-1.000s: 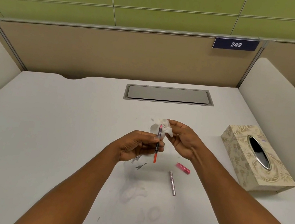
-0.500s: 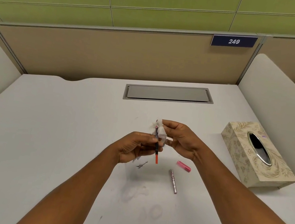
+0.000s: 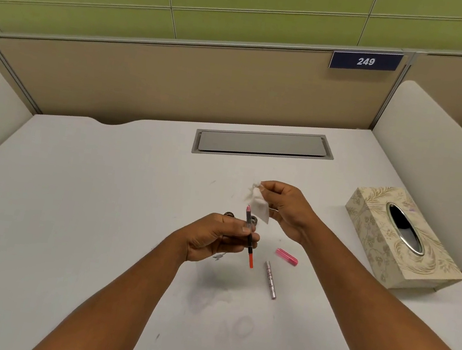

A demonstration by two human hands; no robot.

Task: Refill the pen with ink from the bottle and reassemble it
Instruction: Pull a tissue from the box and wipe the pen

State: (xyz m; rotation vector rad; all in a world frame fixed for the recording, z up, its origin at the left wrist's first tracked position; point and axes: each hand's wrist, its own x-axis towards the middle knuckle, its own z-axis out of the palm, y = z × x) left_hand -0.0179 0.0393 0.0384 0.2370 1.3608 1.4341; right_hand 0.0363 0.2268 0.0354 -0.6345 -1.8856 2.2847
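Note:
My left hand (image 3: pixel 216 237) pinches a thin pen refill (image 3: pixel 249 237) almost upright; its lower end is orange-red, its upper tip pink. A little up and to the right, my right hand (image 3: pixel 284 207) grips a crumpled white tissue (image 3: pixel 258 205), which hangs just clear of the refill's tip. On the desk lie a pink pen cap (image 3: pixel 287 256) and a silver pen barrel (image 3: pixel 270 279). Behind my left hand, dark round parts that may be the ink bottle (image 3: pixel 255 219) and its lid (image 3: pixel 229 214) peek out, mostly hidden.
A patterned tissue box (image 3: pixel 374 242) stands at the right on the white desk (image 3: pixel 70 211). A grey cable hatch (image 3: pixel 262 143) is set in the desk's back. Padded dividers flank both sides. A small metal piece (image 3: pixel 219 256) lies under my left wrist.
My right hand has lifted the tissue up and to the right, off the refill's tip. My left hand has kept hold of the refill, shifting slightly.

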